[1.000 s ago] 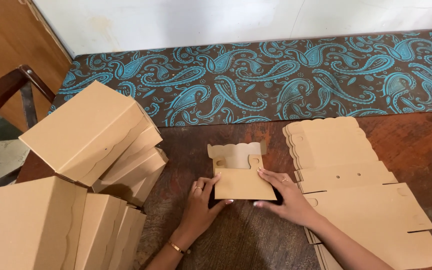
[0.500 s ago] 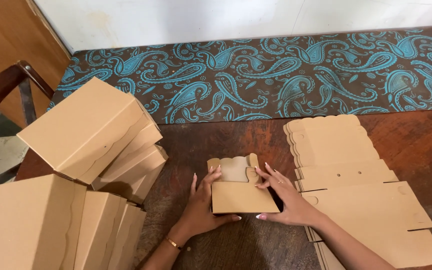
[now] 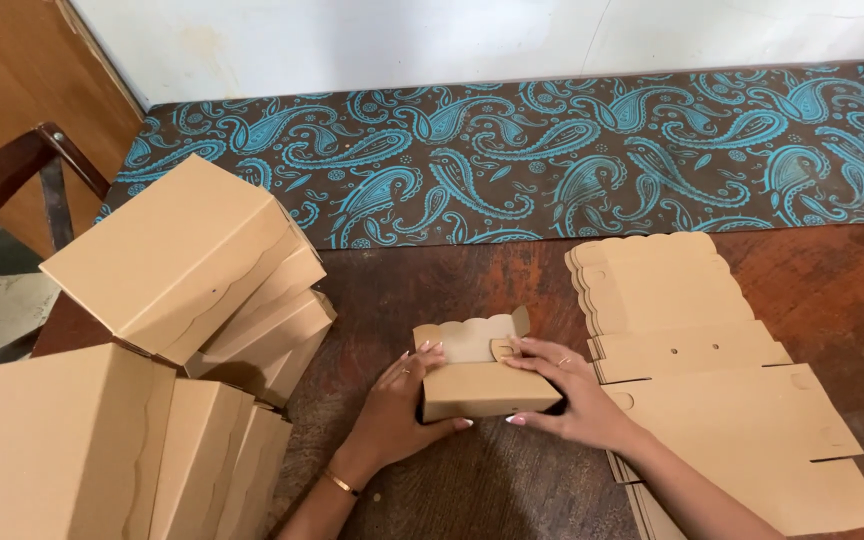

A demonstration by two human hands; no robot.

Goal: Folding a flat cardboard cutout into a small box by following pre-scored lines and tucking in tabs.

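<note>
A small brown cardboard box [image 3: 484,385], half folded with a scalloped flap standing at its back, sits on the dark wooden table [image 3: 422,290] in front of me. My left hand [image 3: 392,410] grips its left end, thumb under the front edge. My right hand [image 3: 574,400] holds its right end, with fingers pressing on the top near the flap's tab.
A stack of flat cardboard box blanks [image 3: 712,380] with scalloped edges lies to the right. Several folded boxes [image 3: 172,260] are piled at the left, more [image 3: 82,450] at the lower left. A teal paisley cloth [image 3: 552,150] runs along the far side; a wooden chair arm [image 3: 12,170] is at left.
The flat blank under my hands has been folded up into a box shape; the front panel now stands upright and both hands have closed around its ends.
</note>
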